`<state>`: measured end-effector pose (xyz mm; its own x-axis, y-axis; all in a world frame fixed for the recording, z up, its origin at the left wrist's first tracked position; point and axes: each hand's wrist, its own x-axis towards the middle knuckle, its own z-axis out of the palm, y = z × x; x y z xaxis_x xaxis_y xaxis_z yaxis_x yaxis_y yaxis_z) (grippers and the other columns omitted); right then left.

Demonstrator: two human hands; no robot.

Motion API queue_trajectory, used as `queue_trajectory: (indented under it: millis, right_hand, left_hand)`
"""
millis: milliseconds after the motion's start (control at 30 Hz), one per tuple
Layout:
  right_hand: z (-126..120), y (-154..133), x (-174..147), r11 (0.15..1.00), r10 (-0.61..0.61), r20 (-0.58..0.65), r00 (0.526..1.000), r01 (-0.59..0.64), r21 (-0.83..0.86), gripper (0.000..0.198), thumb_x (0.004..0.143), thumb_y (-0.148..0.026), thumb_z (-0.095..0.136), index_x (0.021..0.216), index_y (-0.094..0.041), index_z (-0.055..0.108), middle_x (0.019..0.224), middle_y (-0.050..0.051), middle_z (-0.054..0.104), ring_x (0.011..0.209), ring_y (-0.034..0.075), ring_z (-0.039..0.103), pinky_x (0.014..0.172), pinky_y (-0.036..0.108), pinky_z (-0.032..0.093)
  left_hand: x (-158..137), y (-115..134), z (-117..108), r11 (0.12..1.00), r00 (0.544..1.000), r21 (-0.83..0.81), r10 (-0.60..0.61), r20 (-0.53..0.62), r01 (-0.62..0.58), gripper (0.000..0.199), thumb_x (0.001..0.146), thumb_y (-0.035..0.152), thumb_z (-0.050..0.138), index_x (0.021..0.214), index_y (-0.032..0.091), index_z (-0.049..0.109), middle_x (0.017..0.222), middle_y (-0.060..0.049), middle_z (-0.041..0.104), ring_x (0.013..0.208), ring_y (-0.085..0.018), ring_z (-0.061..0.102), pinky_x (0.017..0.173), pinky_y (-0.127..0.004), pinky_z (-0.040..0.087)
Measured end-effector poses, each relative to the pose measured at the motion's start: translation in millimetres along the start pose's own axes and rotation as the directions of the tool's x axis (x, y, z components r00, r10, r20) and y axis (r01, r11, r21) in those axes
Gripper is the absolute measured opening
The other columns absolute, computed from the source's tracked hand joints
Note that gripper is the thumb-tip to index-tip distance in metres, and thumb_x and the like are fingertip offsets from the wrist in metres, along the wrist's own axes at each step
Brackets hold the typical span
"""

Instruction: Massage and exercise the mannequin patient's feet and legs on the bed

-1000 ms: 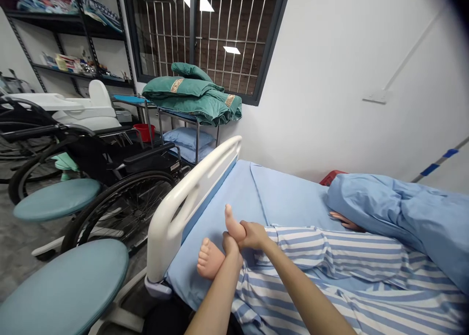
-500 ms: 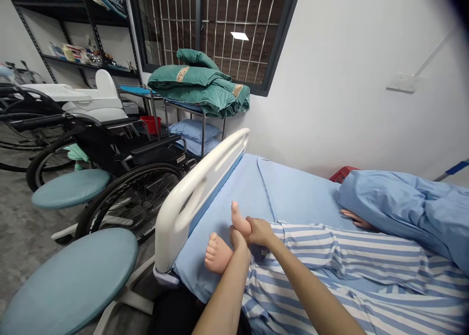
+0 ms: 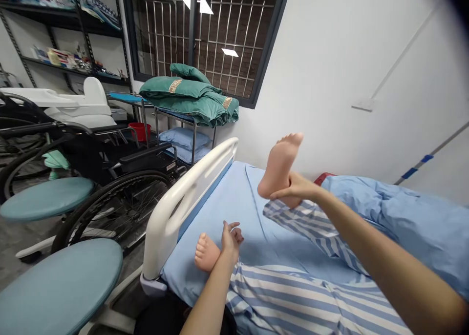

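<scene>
Raised foot (image 3: 280, 161) up above the bed (image 3: 238, 193), sole turned towards the footboard (image 3: 190, 193), seen against the wall beyond the bed's far long edge; the striped trouser leg (image 3: 311, 222) slopes down from it towards the blue cover (image 3: 395, 208); the step in hand looks like holding this leg up, and to do it well I'd want the weight borne from beneath, the grip snug rather than pinching, the knee and ankle kept in line with no twist; slow and even is the pace to favour, since a jerk could let the heel slip; a second support behind the calf or knee would likely steady it.

Now the hands; the right hand (image 3: 295, 186) is closed around the ankle, thumb laid across towards the heel, clearly the only one carrying; the left hand (image 3: 230, 237) is partly open, fingers loosely curled, nothing in its grasp, low over the sheet just beside the lower foot (image 3: 206, 254); that foot lies near the footboard, towards the bed's near corner, toes up; whether the left wrist touches its ankle, I cannot tell.
</scene>
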<state>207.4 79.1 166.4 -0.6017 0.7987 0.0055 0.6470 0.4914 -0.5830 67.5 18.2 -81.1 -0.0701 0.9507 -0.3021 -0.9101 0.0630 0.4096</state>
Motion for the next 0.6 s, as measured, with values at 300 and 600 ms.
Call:
queue_trajectory:
  millis: [300,600]
  right_hand:
    - [-98.2,-14.4,-52.9,0.988,-0.083,-0.198,0.977,0.106,0.109,0.048,0.058,-0.03,0.072,0.103,-0.026,0.055,0.103,0.005,0.061,0.096,0.024,0.057,0.072,0.03,0.052]
    - [-35.6,-13.8,-15.2,0.988,-0.147,-0.005,0.989,0.148,0.041,0.061,0.056,-0.035,0.072,0.11,-0.016,0.052,0.106,0.009,0.06,0.098,0.025,0.056,0.078,0.033,0.049]
  left_hand:
    - [-3.0,2.8,0.4,0.994,0.998,-0.087,-0.068,0.019,0.069,0.044,0.079,0.051,0.037,0.056,0.016,0.049,0.033,0.007,0.025,0.03,-0.006,0.022,0.039,-0.02,0.023]
    - [6.4,-0.9,-7.1,0.992,0.997,-0.107,-0.069,0.037,0.072,0.049,0.077,0.056,0.036,0.044,0.019,0.034,0.033,0.006,0.024,0.03,-0.007,0.021,0.039,-0.022,0.021]
